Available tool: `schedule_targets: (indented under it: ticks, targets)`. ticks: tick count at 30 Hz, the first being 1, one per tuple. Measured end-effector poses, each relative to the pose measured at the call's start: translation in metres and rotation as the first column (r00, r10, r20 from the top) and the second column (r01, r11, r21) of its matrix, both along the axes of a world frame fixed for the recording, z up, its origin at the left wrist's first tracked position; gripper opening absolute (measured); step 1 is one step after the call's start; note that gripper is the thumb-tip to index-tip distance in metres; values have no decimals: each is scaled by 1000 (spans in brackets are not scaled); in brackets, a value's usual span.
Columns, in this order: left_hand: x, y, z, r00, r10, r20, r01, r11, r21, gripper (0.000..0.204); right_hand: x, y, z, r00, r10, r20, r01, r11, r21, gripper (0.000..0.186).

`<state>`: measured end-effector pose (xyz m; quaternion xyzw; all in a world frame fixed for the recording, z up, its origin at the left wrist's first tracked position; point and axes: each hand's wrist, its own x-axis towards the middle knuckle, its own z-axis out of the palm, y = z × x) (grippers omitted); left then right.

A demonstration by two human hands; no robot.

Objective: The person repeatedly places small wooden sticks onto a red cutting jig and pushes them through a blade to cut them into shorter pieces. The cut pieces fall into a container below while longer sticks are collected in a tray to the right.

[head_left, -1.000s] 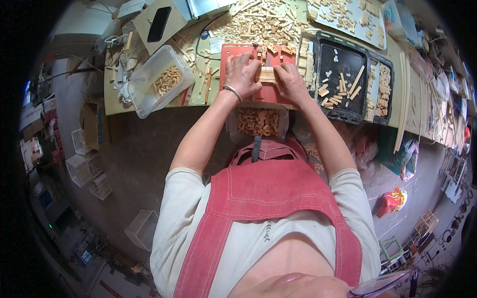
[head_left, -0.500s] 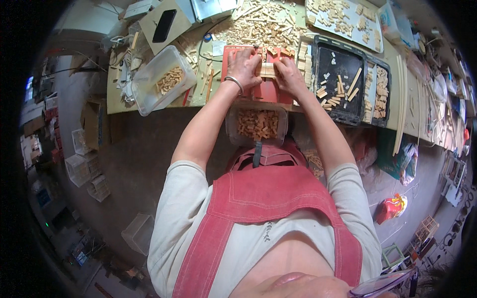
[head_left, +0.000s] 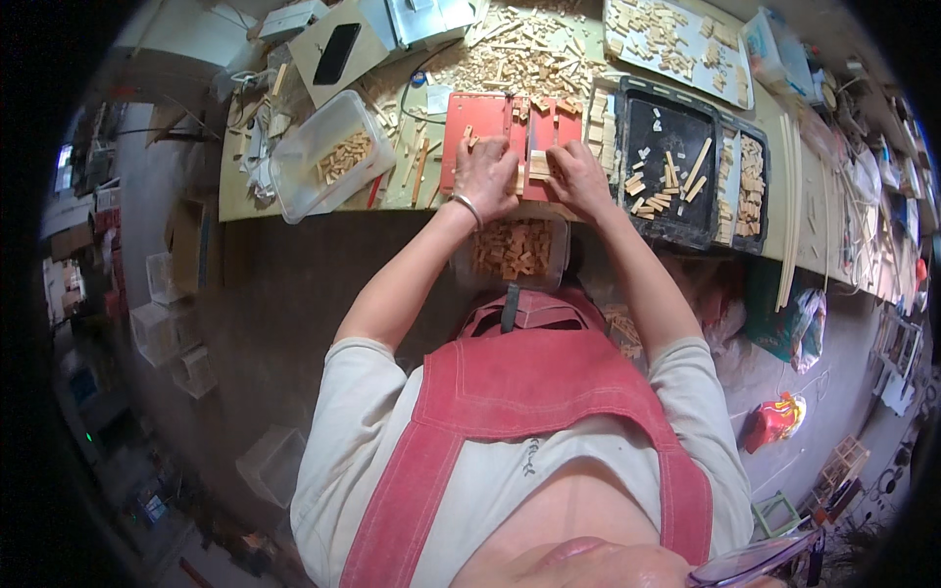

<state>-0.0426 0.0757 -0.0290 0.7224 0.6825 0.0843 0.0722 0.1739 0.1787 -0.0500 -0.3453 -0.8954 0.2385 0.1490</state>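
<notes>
A red flat-topped work plate (head_left: 466,116) with lengthwise slots lies at the near edge of the workbench. My left hand (head_left: 487,178), wearing a bracelet, rests on its near left part with the fingers curled in. What those fingers grip is hidden. On the plate's right side my right hand (head_left: 580,178) is closed on short pale wooden pieces (head_left: 539,165), which show between the two hands. A few wooden offcuts (head_left: 537,105) lie along the plate's far edge. Below the bench edge, in front of me, a clear bin (head_left: 560,257) holds many small wooden blocks (head_left: 512,247).
A clear plastic tub (head_left: 294,198) with blocks stands left, near a phone (head_left: 336,53) on a board. Wood scraps (head_left: 529,54) heap behind the plate. At right are a black tray (head_left: 674,132) with sticks, a white board (head_left: 676,44) of blocks, and long strips (head_left: 789,216).
Both hands have come nearer to me along the red plate, the left one more. More of the plate's far part shows, and a small wooden piece is visible beyond my left hand.
</notes>
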Motion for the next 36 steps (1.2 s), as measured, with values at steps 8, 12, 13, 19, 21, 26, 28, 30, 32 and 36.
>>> schedule_targets:
  ticks: [8,12,13,19,21,26,28,30,32,36]
  targets:
    - [12,-41,11,988,31,149,-44,995,86,61,0,-35,1,997,31,-71,-28,999,33,38]
    - [13,-23,8,986,76,151,-88,993,75,57,-12,-42,-3,995,20,-99,-14,999,53,42]
    - [11,-19,5,986,82,144,-94,992,78,55,-14,-43,-3,995,5,-98,0,999,51,43]
    - [6,-11,-2,988,57,145,-74,991,112,51,-18,-42,-4,993,5,-118,1,999,46,49]
    - [4,-10,0,985,66,159,-81,993,90,52,-16,-42,-6,987,-7,-159,12,999,32,50]
    - [-2,-5,8,994,30,107,-36,998,59,56,-6,-45,-4,973,-65,-221,70,997,15,46]
    - [-5,-1,9,996,-2,91,-3,998,58,57,-6,-43,-8,981,-34,-190,44,998,48,41]
    - [-8,2,9,996,-21,89,15,998,63,57,-6,-41,-11,983,-24,-181,36,997,64,37]
    - [-10,4,6,994,-24,105,14,996,88,57,-10,-40,-13,980,-34,-197,48,997,64,33]
    - [-12,10,4,995,-33,92,15,981,192,54,-13,-36,-13,973,-48,-226,62,997,53,32]
